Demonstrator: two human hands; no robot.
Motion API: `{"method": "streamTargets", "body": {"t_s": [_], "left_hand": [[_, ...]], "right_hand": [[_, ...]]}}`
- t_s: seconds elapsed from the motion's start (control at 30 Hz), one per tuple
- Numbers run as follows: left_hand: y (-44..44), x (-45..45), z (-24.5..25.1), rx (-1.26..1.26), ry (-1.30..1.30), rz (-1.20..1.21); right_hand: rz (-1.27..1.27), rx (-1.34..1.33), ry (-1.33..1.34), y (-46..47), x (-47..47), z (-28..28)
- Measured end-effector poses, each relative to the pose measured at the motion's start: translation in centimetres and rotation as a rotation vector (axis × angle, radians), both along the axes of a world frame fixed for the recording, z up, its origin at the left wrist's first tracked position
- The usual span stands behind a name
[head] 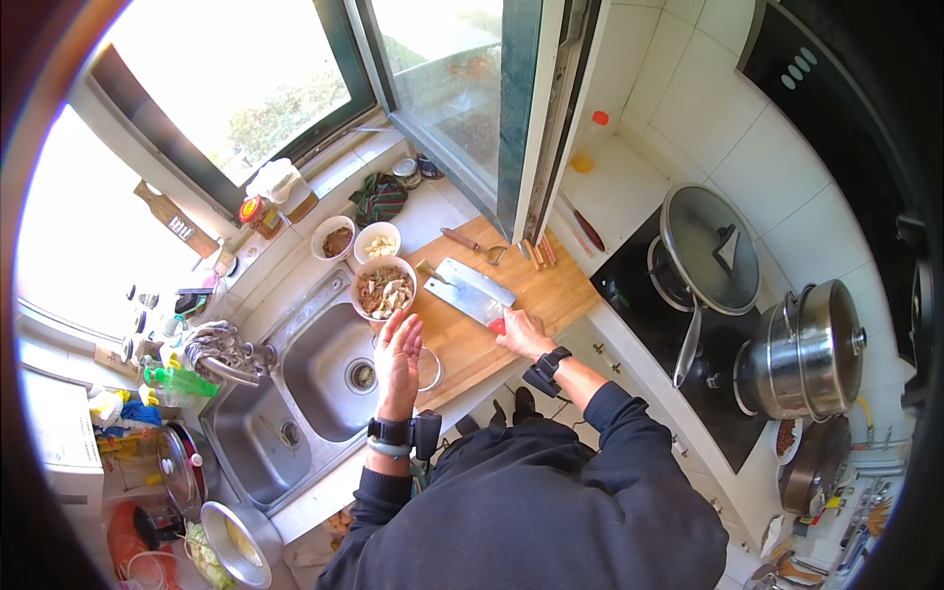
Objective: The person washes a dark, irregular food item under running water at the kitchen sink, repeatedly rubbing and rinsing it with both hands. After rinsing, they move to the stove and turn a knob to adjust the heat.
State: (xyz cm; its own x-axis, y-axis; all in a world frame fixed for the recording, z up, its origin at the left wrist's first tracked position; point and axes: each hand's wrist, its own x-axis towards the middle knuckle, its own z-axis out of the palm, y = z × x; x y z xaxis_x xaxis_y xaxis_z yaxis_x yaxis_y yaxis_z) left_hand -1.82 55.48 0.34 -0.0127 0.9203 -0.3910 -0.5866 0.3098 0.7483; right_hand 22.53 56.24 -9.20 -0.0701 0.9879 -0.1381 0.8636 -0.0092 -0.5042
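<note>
My right hand [525,333] grips the red handle of a cleaver [472,291], whose broad blade lies over a wooden cutting board [464,346]. A small brownish-green piece of food [430,271] is by the blade's far left corner. My left hand [398,361] is raised palm up with its fingers extended, holding nothing visible. Just beyond its fingertips stands a white bowl [383,287] of brown shredded food and pale pieces. Beside my left hand is a clear round-rimmed vessel [429,369], partly hidden. A peeler [479,245] and several reddish-brown sticks [542,252] lie on the board's far side.
Behind the large bowl are a bowl of peeled garlic cloves [378,243] and a bowl of brown food [335,240]. A double steel sink [321,435] is at left. An open window sash [457,110] overhangs the board. A lidded pan [712,251] and steel pot [804,350] occupy the hob at right.
</note>
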Motion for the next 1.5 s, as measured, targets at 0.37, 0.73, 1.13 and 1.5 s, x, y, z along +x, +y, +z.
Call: {"method": "streamTargets", "body": {"t_s": [0.37, 0.73, 1.13, 1.5], "left_hand": [[-0.9, 1.1, -0.3, -0.039, -0.025, -0.003], [-0.3, 3.1, -0.4, -0.04, -0.009, -0.077], [-0.8, 3.3, -0.1, -0.029, 0.005, -0.085], [-1.3, 2.1, -0.1, -0.03, 0.021, -0.051]], "right_hand": [[-0.078, -0.007, 0.186, -4.1, 1.7, 2.5], [-0.447, 0.294, 0.14, -13.4, 8.6, 1.3], [-0.676, 0.286, -0.007, -6.0, 11.2, -3.1], [-0.687, 0.267, 0.039, -2.9, 9.1, -4.9]]}}
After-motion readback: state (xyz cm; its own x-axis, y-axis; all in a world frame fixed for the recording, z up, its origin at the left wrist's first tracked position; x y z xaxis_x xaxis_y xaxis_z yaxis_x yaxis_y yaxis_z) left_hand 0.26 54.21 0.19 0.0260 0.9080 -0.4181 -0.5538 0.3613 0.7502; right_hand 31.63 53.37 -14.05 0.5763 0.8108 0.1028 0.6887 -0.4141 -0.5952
